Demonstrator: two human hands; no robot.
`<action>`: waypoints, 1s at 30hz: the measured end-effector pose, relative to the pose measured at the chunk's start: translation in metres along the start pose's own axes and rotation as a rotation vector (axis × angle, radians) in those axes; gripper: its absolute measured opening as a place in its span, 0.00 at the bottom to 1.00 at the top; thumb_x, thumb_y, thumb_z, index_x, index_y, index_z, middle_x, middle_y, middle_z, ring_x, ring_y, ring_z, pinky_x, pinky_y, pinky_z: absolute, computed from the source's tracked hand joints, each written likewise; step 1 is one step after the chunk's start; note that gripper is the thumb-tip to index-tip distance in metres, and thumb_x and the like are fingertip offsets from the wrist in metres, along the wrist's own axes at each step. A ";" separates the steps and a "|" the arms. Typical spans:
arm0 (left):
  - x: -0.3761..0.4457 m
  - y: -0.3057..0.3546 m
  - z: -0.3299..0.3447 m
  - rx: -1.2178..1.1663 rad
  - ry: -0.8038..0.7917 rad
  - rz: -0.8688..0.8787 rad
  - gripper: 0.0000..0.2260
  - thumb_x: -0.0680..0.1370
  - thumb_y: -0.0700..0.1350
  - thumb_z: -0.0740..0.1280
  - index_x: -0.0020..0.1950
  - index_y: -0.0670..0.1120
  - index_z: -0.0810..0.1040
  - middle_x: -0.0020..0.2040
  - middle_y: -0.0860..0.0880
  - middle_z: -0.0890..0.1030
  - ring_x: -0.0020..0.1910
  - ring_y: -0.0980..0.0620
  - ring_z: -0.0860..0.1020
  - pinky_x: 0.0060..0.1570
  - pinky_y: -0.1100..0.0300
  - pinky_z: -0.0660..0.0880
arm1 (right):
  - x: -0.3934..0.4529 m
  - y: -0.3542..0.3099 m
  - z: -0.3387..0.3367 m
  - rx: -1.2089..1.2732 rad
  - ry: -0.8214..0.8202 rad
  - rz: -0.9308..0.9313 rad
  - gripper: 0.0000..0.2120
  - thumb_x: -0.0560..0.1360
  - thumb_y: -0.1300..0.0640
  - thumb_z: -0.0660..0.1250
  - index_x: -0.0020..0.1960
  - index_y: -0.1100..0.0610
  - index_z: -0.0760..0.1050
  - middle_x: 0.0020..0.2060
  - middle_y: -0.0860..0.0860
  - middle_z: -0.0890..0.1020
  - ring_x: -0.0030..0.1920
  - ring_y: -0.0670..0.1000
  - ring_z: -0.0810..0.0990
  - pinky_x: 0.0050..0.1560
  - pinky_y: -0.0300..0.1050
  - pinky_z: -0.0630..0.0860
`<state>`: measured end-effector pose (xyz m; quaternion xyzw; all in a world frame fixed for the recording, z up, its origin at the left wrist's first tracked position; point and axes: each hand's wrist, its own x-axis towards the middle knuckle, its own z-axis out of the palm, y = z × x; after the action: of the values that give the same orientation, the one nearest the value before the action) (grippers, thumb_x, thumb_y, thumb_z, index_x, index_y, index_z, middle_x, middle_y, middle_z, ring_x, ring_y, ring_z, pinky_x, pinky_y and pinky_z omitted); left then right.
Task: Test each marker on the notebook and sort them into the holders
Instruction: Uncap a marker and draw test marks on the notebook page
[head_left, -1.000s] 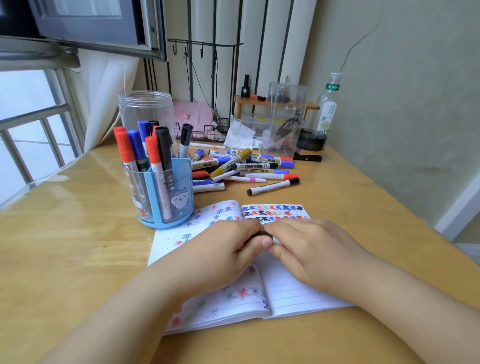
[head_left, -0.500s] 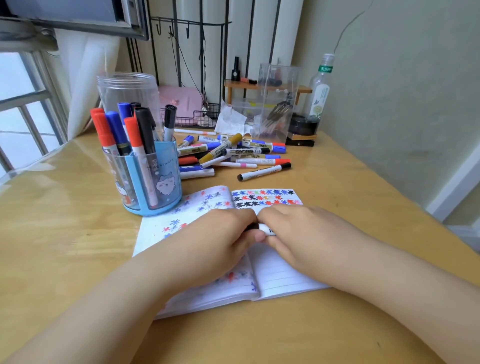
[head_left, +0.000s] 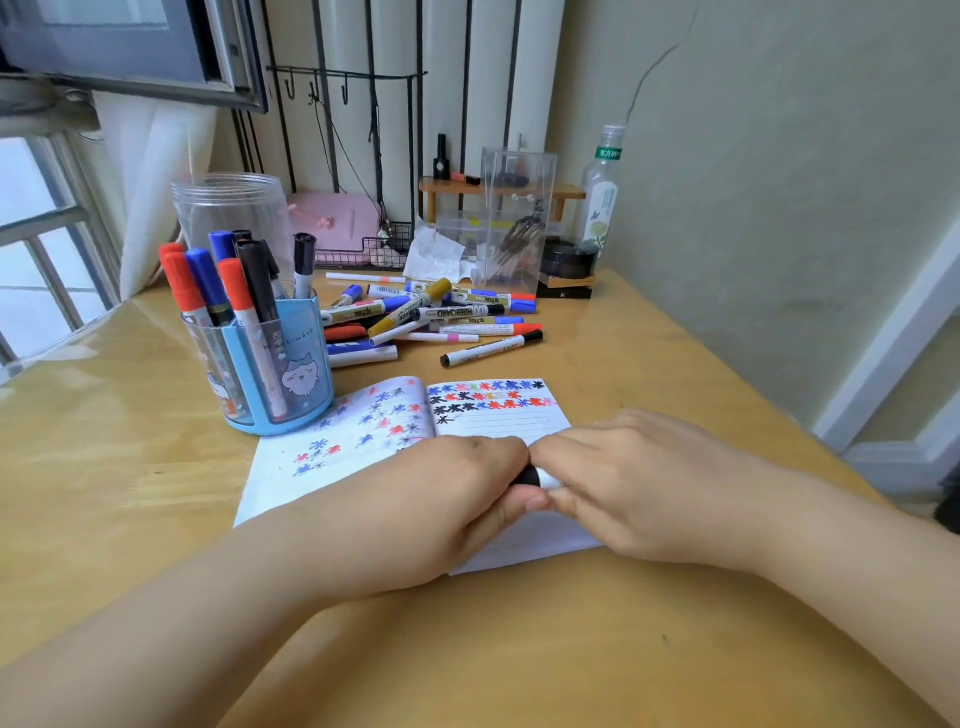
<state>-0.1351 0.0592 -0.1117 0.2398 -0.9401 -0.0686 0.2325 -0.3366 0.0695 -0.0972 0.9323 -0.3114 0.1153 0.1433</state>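
Observation:
Both hands meet over the open notebook (head_left: 332, 447), whose pages carry coloured star marks. My left hand (head_left: 457, 499) grips the black cap end of a marker (head_left: 537, 478), and my right hand (head_left: 639, 488) grips its white barrel; most of the marker is hidden under the fingers. A blue holder (head_left: 291, 374) with several red, blue and black markers stands left of the notebook. Behind it is a clear plastic jar (head_left: 234, 218). A pile of loose markers (head_left: 431, 317) lies on the desk beyond the notebook.
A clear acrylic box (head_left: 514, 218), a plastic bottle (head_left: 602, 197), a small wooden shelf (head_left: 498, 189) and a pink case (head_left: 332, 223) line the back of the wooden desk (head_left: 104, 467). A window is at the left, a wall at the right.
The camera view has shifted slightly. Both hands stay together on the marker over the notebook; a little more of the black cap and white barrel shows between them now.

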 end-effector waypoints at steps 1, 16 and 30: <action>0.000 0.003 -0.002 0.015 -0.004 0.026 0.10 0.80 0.56 0.51 0.42 0.52 0.63 0.34 0.56 0.66 0.31 0.57 0.63 0.31 0.65 0.61 | -0.002 -0.001 -0.002 0.004 0.018 -0.008 0.10 0.77 0.50 0.56 0.39 0.54 0.65 0.28 0.48 0.72 0.26 0.51 0.63 0.20 0.44 0.67; -0.001 0.003 -0.001 -0.092 -0.041 -0.356 0.13 0.80 0.51 0.57 0.36 0.57 0.63 0.30 0.58 0.70 0.33 0.65 0.71 0.33 0.68 0.64 | 0.019 -0.030 0.011 -0.236 -0.012 0.224 0.14 0.60 0.54 0.78 0.37 0.55 0.73 0.29 0.49 0.74 0.27 0.50 0.75 0.27 0.39 0.56; -0.027 -0.011 -0.001 -0.177 -0.094 -0.238 0.20 0.78 0.60 0.50 0.46 0.46 0.73 0.36 0.52 0.76 0.35 0.53 0.71 0.37 0.59 0.70 | 0.021 -0.028 0.019 -0.040 0.049 0.068 0.12 0.73 0.51 0.54 0.35 0.55 0.70 0.24 0.47 0.72 0.22 0.52 0.70 0.29 0.37 0.53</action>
<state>-0.1091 0.0626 -0.1247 0.3248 -0.9051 -0.1894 0.1987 -0.3007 0.0730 -0.1145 0.9150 -0.3415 0.1369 0.1655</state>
